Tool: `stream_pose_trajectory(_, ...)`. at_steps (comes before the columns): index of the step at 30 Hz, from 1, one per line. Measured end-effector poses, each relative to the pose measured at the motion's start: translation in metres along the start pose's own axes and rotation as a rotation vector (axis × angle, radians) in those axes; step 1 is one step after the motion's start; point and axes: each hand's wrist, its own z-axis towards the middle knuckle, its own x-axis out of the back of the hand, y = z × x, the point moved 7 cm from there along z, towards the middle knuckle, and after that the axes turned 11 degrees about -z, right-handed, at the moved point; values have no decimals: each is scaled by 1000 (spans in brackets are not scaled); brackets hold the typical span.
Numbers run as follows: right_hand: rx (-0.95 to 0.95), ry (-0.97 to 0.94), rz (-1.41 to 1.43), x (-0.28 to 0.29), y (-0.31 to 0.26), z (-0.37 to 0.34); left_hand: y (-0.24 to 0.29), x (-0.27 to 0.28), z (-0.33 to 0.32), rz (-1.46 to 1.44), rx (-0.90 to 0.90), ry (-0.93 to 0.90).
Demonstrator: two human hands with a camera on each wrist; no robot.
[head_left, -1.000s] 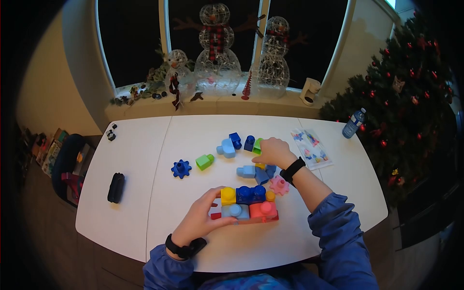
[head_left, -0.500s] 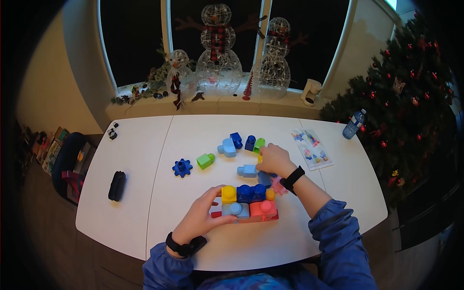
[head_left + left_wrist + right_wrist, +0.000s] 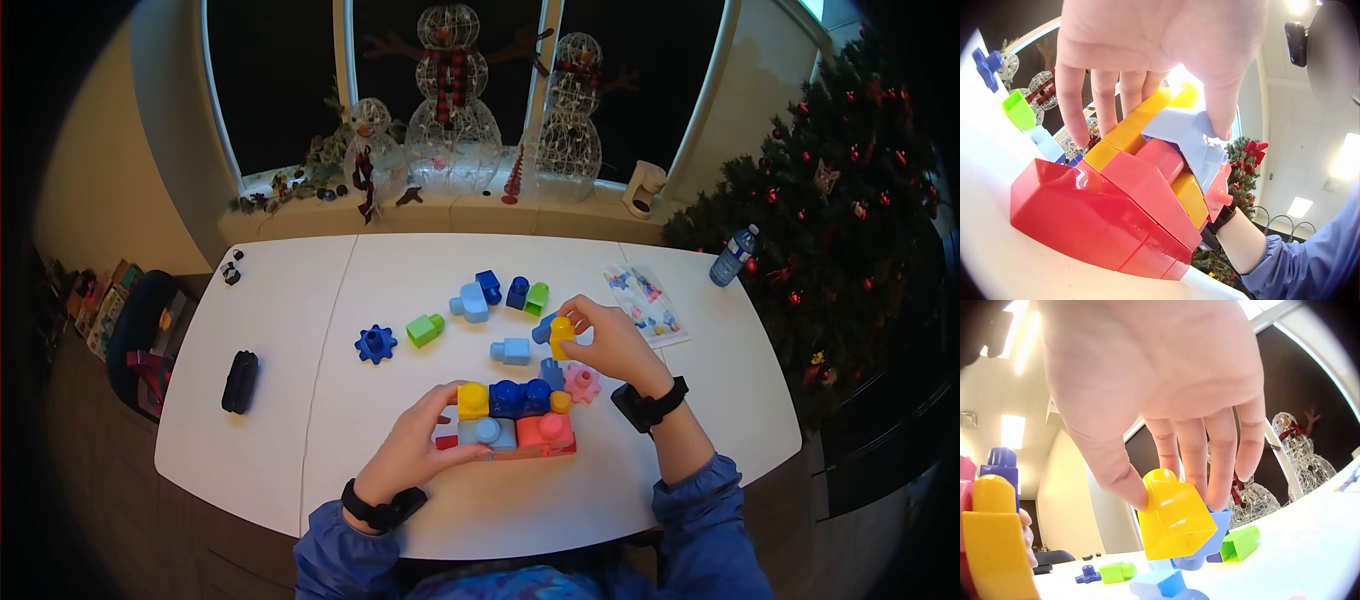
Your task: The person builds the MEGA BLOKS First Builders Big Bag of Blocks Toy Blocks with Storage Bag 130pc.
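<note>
Brought into view since the earlier frame, a yellow plastic block with a rounded peg is pinched in the right hand, seemingly singled out from the loose pieces. At eight o'clock, the left hand grips a multicoloured plastic block stack; a pink plastic gear lies at the stack's two o'clock.

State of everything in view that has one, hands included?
Left hand: gripping block stack
Right hand: pinching yellow block
Block stack: assembled, on table
Yellow block: pinched, separate from stack
Dark-blue gear block: flat, stud up
Left green block: on its side
Small light-blue block: on its side
Water bottle: upright
Printed sheet: flat
Black case: lying down, open/closed unclear
</note>
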Motion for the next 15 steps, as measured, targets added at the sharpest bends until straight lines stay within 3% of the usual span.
stream_pose_trajectory(7,-11,-47,48,-12,14,-12,-1,-1,0,-1,7,-1)
stream_pose_trajectory(13,161,204,392,27,-13,-43,-2,-1,1,11,15,0)
stream_pose_trajectory(15,202,181,406,33,-21,-60,-1,-1,2,3,-2,1)
